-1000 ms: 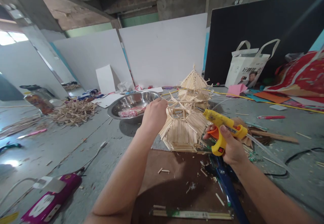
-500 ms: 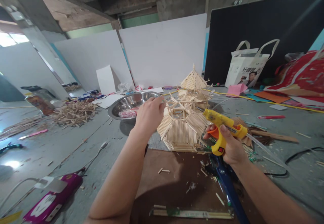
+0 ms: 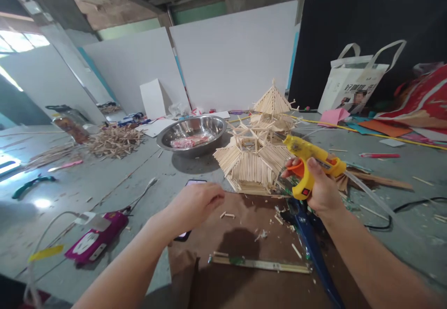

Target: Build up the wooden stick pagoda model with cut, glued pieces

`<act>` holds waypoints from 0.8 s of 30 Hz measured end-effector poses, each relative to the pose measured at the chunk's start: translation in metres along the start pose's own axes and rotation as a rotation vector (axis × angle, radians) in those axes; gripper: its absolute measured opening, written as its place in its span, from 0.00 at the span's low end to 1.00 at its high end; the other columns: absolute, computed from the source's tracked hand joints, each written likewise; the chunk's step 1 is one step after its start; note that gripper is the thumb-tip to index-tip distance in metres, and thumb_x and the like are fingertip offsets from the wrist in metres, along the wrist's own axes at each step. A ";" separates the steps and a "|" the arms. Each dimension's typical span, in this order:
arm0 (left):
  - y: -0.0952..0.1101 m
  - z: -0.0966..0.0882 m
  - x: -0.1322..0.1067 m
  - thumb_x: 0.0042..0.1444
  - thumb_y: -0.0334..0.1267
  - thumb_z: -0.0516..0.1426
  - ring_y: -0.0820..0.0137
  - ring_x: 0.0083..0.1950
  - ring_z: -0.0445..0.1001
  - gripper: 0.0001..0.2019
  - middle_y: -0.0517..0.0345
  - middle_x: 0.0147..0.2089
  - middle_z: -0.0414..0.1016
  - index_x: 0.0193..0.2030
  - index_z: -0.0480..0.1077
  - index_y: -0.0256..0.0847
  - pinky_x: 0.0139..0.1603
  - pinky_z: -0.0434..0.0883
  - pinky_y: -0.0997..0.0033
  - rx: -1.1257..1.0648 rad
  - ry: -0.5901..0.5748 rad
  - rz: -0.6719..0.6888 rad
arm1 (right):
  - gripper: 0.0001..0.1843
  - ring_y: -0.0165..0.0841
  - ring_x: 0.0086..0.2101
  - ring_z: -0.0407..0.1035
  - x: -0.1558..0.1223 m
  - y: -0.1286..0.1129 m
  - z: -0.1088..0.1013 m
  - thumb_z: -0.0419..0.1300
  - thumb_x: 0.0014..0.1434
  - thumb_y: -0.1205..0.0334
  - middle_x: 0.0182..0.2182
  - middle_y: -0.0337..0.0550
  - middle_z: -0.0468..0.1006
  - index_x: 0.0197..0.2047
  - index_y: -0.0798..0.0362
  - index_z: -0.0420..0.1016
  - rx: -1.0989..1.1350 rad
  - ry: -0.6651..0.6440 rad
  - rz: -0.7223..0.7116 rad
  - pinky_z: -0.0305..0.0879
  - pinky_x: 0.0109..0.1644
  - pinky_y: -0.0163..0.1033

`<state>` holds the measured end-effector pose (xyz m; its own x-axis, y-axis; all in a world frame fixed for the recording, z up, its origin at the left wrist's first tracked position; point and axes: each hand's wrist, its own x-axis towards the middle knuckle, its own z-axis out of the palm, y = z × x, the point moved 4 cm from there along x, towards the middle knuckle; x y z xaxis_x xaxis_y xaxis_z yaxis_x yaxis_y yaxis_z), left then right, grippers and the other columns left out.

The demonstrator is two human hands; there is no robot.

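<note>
My right hand (image 3: pixel 323 190) grips a yellow hot glue gun (image 3: pixel 302 148) with an orange trigger. Its nozzle points left, close to the right side of a many-sided stick model (image 3: pixel 256 169) with slatted roof panels. My left hand (image 3: pixel 199 202) hovers over the left edge of a brown board (image 3: pixel 226 257), fingers curled together; whatever they may hold is hidden. A phone (image 3: pixel 183 236) lies partly covered beneath it. Small stick pieces (image 3: pixel 228 215) and a bundle of sticks (image 3: pixel 258 264) rest on the board, with a blue-handled tool (image 3: pixel 310 243) along its right side.
Behind the model stands a pointed stick roof (image 3: pixel 273 99). A steel basin (image 3: pixel 164 139) holding plastic-wrapped items sits left of it, near a stick pile (image 3: pixel 115 141). A purple power strip (image 3: pixel 94 241) is at lower left. The glue gun's clear glue stick (image 3: pixel 370 192) trails right.
My left hand has drawn back from the model's left side, down toward me over the board. The glue gun stays in my right hand by the model. The view has shifted slightly.
</note>
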<state>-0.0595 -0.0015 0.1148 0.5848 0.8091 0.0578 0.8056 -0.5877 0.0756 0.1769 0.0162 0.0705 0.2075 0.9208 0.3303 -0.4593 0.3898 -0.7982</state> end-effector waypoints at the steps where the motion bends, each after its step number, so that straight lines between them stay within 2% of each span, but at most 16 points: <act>1: 0.001 0.011 -0.009 0.54 0.34 0.47 0.72 0.33 0.70 0.10 0.59 0.31 0.73 0.32 0.69 0.41 0.32 0.63 0.75 -0.006 -0.115 0.009 | 0.13 0.30 0.23 0.69 -0.001 -0.002 0.001 0.58 0.46 0.50 0.25 0.37 0.72 0.25 0.52 0.71 -0.001 -0.015 0.004 0.67 0.31 0.40; 4: 0.009 0.037 -0.034 0.53 0.33 0.47 0.70 0.36 0.70 0.10 0.58 0.35 0.72 0.36 0.68 0.42 0.33 0.63 0.75 -0.046 -0.287 -0.003 | 0.14 0.30 0.23 0.69 -0.002 -0.006 0.003 0.58 0.46 0.50 0.25 0.37 0.72 0.25 0.52 0.71 -0.013 -0.039 0.004 0.67 0.31 0.40; 6: 0.017 0.049 -0.045 0.54 0.33 0.46 0.71 0.36 0.70 0.10 0.57 0.37 0.70 0.38 0.67 0.42 0.33 0.64 0.75 -0.065 -0.328 0.005 | 0.13 0.31 0.23 0.69 -0.003 -0.008 0.004 0.58 0.46 0.50 0.24 0.38 0.72 0.25 0.52 0.72 -0.022 -0.043 0.004 0.67 0.31 0.40; 9: 0.024 0.062 -0.052 0.55 0.33 0.45 0.71 0.35 0.70 0.10 0.56 0.37 0.68 0.37 0.66 0.42 0.32 0.65 0.74 -0.032 -0.323 0.003 | 0.13 0.31 0.24 0.69 -0.005 -0.008 0.004 0.58 0.46 0.50 0.24 0.38 0.72 0.26 0.52 0.72 -0.030 -0.042 0.012 0.67 0.30 0.39; 13: 0.017 0.072 -0.043 0.55 0.36 0.45 0.69 0.36 0.70 0.10 0.54 0.38 0.67 0.38 0.66 0.40 0.35 0.66 0.71 0.025 -0.265 -0.064 | 0.13 0.31 0.23 0.69 -0.006 -0.008 0.005 0.58 0.46 0.49 0.23 0.37 0.72 0.26 0.51 0.72 -0.020 -0.058 0.000 0.66 0.29 0.39; 16: 0.009 0.073 -0.031 0.55 0.34 0.44 0.67 0.37 0.71 0.11 0.52 0.39 0.67 0.40 0.66 0.40 0.35 0.66 0.69 0.054 -0.214 -0.116 | 0.13 0.30 0.24 0.69 -0.007 -0.010 0.006 0.58 0.47 0.50 0.24 0.37 0.72 0.26 0.52 0.73 -0.019 -0.072 -0.007 0.66 0.29 0.38; 20: 0.010 0.078 -0.015 0.55 0.35 0.45 0.66 0.36 0.71 0.11 0.53 0.39 0.67 0.40 0.66 0.41 0.32 0.66 0.70 0.091 -0.197 -0.051 | 0.12 0.31 0.27 0.69 -0.009 -0.013 0.008 0.58 0.47 0.52 0.25 0.38 0.72 0.26 0.52 0.73 0.003 -0.066 -0.010 0.66 0.29 0.36; 24: 0.009 0.088 -0.002 0.55 0.36 0.45 0.66 0.36 0.71 0.11 0.51 0.38 0.67 0.38 0.67 0.40 0.32 0.66 0.70 0.116 -0.200 -0.052 | 0.13 0.30 0.26 0.69 -0.011 -0.014 0.009 0.59 0.46 0.51 0.26 0.39 0.73 0.26 0.54 0.72 0.001 -0.068 0.008 0.65 0.29 0.36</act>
<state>-0.0453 -0.0084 0.0274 0.5397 0.8298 -0.1420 0.8341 -0.5499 -0.0427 0.1730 0.0012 0.0826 0.1442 0.9227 0.3575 -0.4619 0.3822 -0.8003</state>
